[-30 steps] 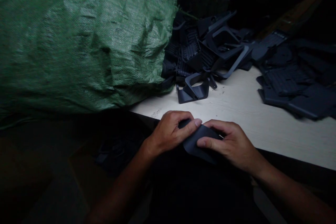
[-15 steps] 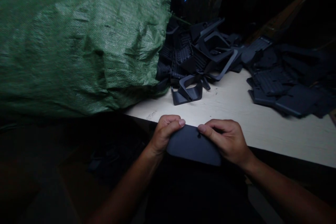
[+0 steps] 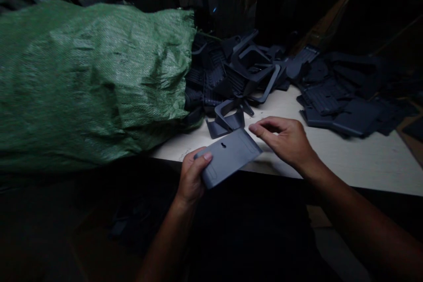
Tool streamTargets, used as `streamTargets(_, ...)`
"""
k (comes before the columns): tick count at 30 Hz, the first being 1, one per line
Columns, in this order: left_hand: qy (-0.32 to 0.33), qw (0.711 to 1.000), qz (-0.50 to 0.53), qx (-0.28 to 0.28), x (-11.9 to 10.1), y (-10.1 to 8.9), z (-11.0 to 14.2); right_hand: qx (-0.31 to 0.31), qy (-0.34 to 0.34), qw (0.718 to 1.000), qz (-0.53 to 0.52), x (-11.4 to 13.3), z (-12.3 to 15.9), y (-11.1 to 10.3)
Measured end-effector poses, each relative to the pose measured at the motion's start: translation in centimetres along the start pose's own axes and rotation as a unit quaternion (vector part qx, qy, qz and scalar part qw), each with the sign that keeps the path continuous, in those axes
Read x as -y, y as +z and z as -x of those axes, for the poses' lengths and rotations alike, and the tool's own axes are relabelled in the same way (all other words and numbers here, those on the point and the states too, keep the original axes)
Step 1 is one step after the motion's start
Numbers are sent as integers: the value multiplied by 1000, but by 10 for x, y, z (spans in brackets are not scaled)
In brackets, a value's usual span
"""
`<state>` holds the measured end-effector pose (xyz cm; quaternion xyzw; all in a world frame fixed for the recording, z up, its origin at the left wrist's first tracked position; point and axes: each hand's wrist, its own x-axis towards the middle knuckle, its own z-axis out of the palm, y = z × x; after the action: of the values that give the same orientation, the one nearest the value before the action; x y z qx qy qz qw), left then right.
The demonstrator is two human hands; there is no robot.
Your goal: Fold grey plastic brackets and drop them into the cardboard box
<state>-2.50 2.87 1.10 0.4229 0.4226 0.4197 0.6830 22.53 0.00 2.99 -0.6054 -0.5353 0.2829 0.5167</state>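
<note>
My left hand [image 3: 193, 174] grips a flat grey plastic plate [image 3: 231, 158] by its left end, thumb on top. The plate is tilted over the table's front edge. A small keyhole-shaped slot and faint outlines near both ends show on its face. Just beyond the plate's right upper corner, my right hand [image 3: 286, 141] is closed, thumb and index finger pinched together. It looks apart from the plate, and whatever its fingertips may hold cannot be made out. Behind the plate an angled dark plastic bracket [image 3: 226, 121] rests on the table.
A big green woven sack [image 3: 99, 83] lies at the left, its mouth facing a heap of dark plastic brackets [image 3: 244, 66]. More flat dark parts [image 3: 350, 110] are piled on the pale table [image 3: 346, 158] at the right. Below, a dim box [image 3: 95, 238] stands at lower left.
My right hand has come off the plate and moved up slightly. The left hand has turned the plate, so its slotted face now shows more fully. The camera view has shifted.
</note>
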Motion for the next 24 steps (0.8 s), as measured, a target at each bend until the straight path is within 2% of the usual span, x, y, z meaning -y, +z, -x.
streamTargets(1,32,999,11,-33,-1,-2,-1,-10,19,999,-25,0,3,-2)
streamTargets(2,60,996,14,-56,-2,-4,-2,7,59,996,-71,-1,7,-3)
streamTargets(4,94,993,-2,-68,-2,-6,-1,112,154,964,-188,0,18,4)
streamTargets(6,88,995,-37,-36,0,-7,2,202,221,906,-299,2,31,18)
streamTargets(8,62,996,-67,24,3,-7,5,212,251,862,-386,7,40,33)
streamTargets(9,54,995,-67,53,4,-6,6,195,250,852,-417,10,44,39)
streamTargets(10,51,994,-54,77,4,-6,5,180,240,850,-432,13,46,42)
streamTargets(12,51,993,9,104,2,-3,3,184,200,873,-404,18,51,44)
streamTargets(15,-1,989,95,117,-6,4,-5,246,98,941,-210,20,55,37)
streamTargets(16,-37,986,102,126,-8,8,-8,267,54,953,-130,20,56,35)
streamTargets(18,-112,977,93,156,-13,15,-12,298,-17,954,-24,17,57,33)
streamTargets(20,-148,969,98,173,-15,23,-13,302,-32,952,-23,16,58,35)
streamTargets(24,-102,976,147,128,-11,39,-7,234,35,960,-147,18,68,44)
